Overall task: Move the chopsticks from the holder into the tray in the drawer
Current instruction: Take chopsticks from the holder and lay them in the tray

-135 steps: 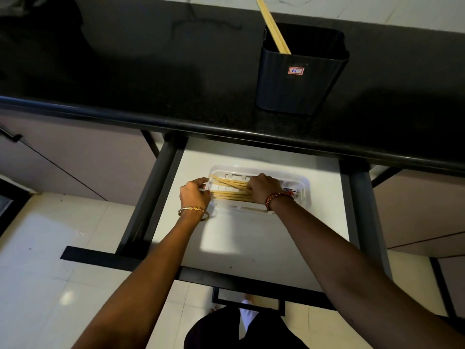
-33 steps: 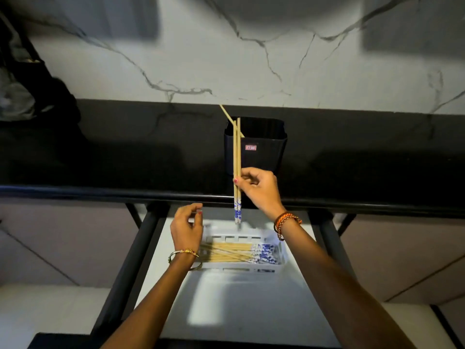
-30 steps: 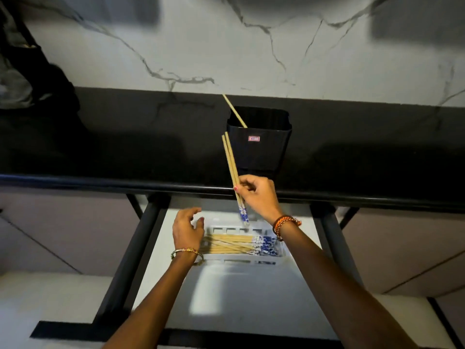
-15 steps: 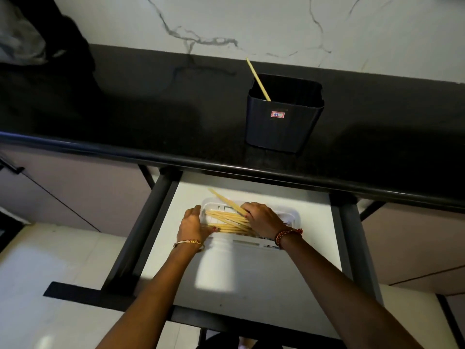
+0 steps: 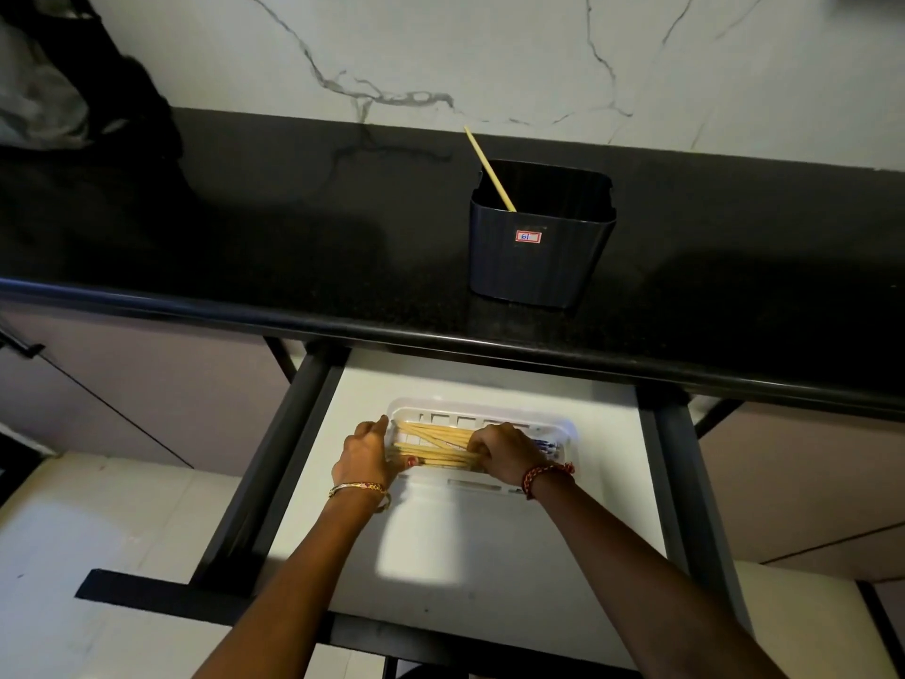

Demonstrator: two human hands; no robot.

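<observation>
- The white tray (image 5: 563, 428) sits toward the back of the open drawer (image 5: 465, 570), below the front edge of the black counter (image 5: 294, 247).
- A bundle of pale wooden chopsticks (image 5: 433, 445) lies lengthwise in the tray, running left to right, some crossing at a slight angle.
- The blue-patterned ends of the chopsticks show just past the right hand, toward the tray's right end.
- The right hand (image 5: 502, 453) rests inside the tray on top of the bundle, fingers curled round the sticks near their middle, holding them.
- The left hand (image 5: 365, 455) is at the tray's left end: the thumb lies over the tray's left rim and the fingers curl in under the near side, touching the left tips of the chopsticks. It grips the tray's end.
- The bundle lies between the 2 hands, touching both.
- A gold bangle (image 5: 360, 490) circles the left wrist, and a red and orange beaded band (image 5: 546, 475) circles the right wrist.
- The dark square holder (image 5: 538, 257) stands upright on the counter, behind the drawer and well apart from both hands.
- 1 chopstick (image 5: 487, 166) is in the holder, leaning to the left with its tip rising above the rim.
- A small red-edged label (image 5: 528, 236) is stuck on the holder's front face.
- Behind the counter rises a white wall (image 5: 489, 56) with grey veins.
</observation>
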